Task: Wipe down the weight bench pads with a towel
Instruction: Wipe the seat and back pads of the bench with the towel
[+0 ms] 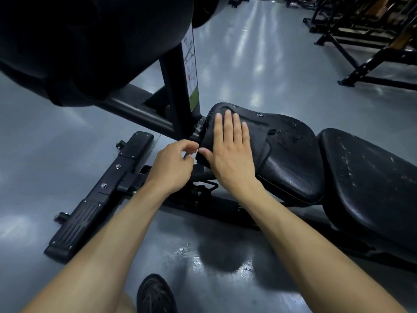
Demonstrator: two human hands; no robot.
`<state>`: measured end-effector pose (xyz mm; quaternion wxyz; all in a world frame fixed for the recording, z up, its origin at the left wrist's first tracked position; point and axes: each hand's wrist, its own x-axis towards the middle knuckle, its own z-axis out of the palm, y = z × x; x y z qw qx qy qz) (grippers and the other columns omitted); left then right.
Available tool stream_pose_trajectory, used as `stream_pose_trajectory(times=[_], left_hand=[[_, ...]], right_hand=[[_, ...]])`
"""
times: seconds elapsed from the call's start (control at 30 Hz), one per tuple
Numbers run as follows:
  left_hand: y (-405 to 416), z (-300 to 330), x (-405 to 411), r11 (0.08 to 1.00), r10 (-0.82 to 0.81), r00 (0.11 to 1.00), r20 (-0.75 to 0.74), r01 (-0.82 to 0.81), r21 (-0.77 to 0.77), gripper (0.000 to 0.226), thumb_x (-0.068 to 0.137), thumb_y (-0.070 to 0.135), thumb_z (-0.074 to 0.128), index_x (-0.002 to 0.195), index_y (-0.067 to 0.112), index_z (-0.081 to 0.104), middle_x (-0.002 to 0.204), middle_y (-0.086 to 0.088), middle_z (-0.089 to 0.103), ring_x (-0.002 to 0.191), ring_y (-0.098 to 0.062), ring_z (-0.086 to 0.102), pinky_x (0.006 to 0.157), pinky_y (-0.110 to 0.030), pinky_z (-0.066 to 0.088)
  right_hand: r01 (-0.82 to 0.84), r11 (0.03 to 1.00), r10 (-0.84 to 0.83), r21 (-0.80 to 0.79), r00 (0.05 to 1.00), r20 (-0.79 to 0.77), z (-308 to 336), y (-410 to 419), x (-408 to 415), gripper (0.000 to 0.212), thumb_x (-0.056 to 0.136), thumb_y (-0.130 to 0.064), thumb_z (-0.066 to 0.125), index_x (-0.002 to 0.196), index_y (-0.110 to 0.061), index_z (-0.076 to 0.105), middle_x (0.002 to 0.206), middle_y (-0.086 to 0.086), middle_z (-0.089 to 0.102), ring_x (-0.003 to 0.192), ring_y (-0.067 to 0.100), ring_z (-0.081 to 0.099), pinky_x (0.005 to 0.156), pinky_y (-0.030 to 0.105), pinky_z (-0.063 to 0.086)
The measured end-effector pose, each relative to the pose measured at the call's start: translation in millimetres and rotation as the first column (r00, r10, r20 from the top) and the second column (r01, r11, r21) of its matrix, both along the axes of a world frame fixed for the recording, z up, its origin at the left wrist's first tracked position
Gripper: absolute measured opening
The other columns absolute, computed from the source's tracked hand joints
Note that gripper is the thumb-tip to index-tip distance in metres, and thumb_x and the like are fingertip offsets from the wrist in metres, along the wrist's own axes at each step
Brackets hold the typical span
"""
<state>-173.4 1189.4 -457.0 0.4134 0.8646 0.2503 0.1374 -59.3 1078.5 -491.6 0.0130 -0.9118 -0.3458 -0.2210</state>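
A: Where is the towel?

B: A black towel (234, 134) lies draped over the left end of the seat pad (291, 163), its edge hanging down on the near-left side. It is hard to tell from the pad, both being black.

A: And the hands?

B: The right hand (230, 154) lies flat on the towel, fingers straight and close together, pointing away, thumb stretched out to the left. The left hand (173, 163) is just beside it on the left, fingers curled; thumb and forefinger seem to pinch the towel's hanging corner (the contact is small and dark, so I cannot be sure).

A: The pad itself?

B: Beads of water glisten on the seat pad to the right of the towel. The back pad (370, 188) sits further right, touching or nearly touching the seat pad, with pale scuffs on it.

A: What else?

B: A big black roller pad (90, 48) looms at the far left, on a black post bearing an instruction label (191, 71). A foot bar (99, 195) lies on the grey floor (270, 71) to the left, a wet patch (196, 258) shines near the bench, and a black shoe (155, 294) shows at the near edge. Other racks (370, 41) stand far right.
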Motion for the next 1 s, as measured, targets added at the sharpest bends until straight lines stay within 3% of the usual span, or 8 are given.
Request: stream_pose_trajectory(times=[0.13,0.3,0.43,0.5,0.6,0.8,1.0], left_hand=[[-1.7,4.4,1.8,0.999,0.005,1.000,0.008,-0.005,-0.038,0.041,0.100,0.012,0.048,0.133,0.032,0.062,0.127,0.019,0.065,0.069,0.007,0.059,0.067,-0.017,0.043],[2.7,4.0,2.9,0.998,-0.019,1.000,0.024,0.020,-0.064,0.041,0.101,0.012,0.046,0.134,0.032,0.059,0.127,0.022,0.064,0.057,0.007,0.055,0.060,-0.020,0.041],[10.9,5.6,1.6,0.997,0.026,0.998,0.051,-0.022,-0.073,0.041,0.100,0.007,0.044,0.126,0.033,0.062,0.120,0.022,0.067,0.055,0.004,0.050,0.058,-0.020,0.038],[13.0,7.6,1.2,0.997,0.058,0.996,0.063,-0.054,-0.062,0.042,0.098,0.005,0.043,0.123,0.033,0.063,0.117,0.022,0.067,0.064,0.003,0.053,0.059,-0.018,0.038],[14.7,10.7,2.0,0.993,0.112,0.989,0.094,-0.108,-0.050,0.044,0.096,0.002,0.042,0.121,0.030,0.065,0.112,0.020,0.069,0.075,0.003,0.061,0.058,-0.009,0.038],[14.8,16.6,1.0,0.982,0.178,0.974,0.138,-0.168,-0.084,0.048,0.094,-0.006,0.039,0.118,0.023,0.068,0.109,0.012,0.071,0.067,0.009,0.062,0.053,-0.004,0.040],[11.2,12.3,6.3,0.990,0.136,0.986,0.096,-0.133,-0.044,0.046,0.094,-0.001,0.041,0.116,0.029,0.067,0.105,0.017,0.072,0.066,0.004,0.057,0.056,-0.011,0.036]], right_hand=[[-0.053,0.998,0.055,-0.043,0.998,0.040,-11.3,-73.4,-4.3,0.087,0.100,-0.062,0.039,0.162,-0.007,0.013,0.169,0.017,0.012,0.157,0.031,0.014,0.126,0.048,0.016],[0.077,0.996,-0.073,-0.052,0.994,0.086,-32.0,-132.6,-19.2,0.082,0.099,-0.054,0.043,0.160,-0.004,0.021,0.168,0.019,0.017,0.155,0.034,0.021,0.124,0.050,0.022],[0.055,0.996,-0.050,-0.074,0.996,0.069,-21.1,-85.9,-12.5,0.081,0.103,-0.052,0.039,0.159,0.001,0.016,0.167,0.026,0.013,0.155,0.041,0.015,0.124,0.053,0.018],[0.006,0.999,-0.006,-0.039,1.000,0.022,-10.7,-48.0,-6.1,0.084,0.101,-0.054,0.039,0.159,0.002,0.015,0.166,0.027,0.013,0.155,0.042,0.014,0.125,0.054,0.016],[-0.046,0.999,0.046,-0.003,0.997,-0.068,9.9,5.0,8.1,0.083,0.102,-0.056,0.034,0.158,0.003,0.021,0.163,0.028,0.023,0.152,0.041,0.022,0.125,0.052,0.018],[-0.147,0.988,0.153,0.042,0.921,-0.358,59.5,36.1,65.7,0.077,0.103,-0.062,0.031,0.157,-0.008,0.031,0.163,0.017,0.031,0.151,0.031,0.026,0.124,0.041,0.018],[-0.210,0.978,0.208,-0.008,0.973,-0.095,11.3,-26.6,-1.0,0.078,0.102,-0.052,0.038,0.161,-0.007,0.017,0.168,0.019,0.016,0.156,0.033,0.016,0.127,0.046,0.014]])
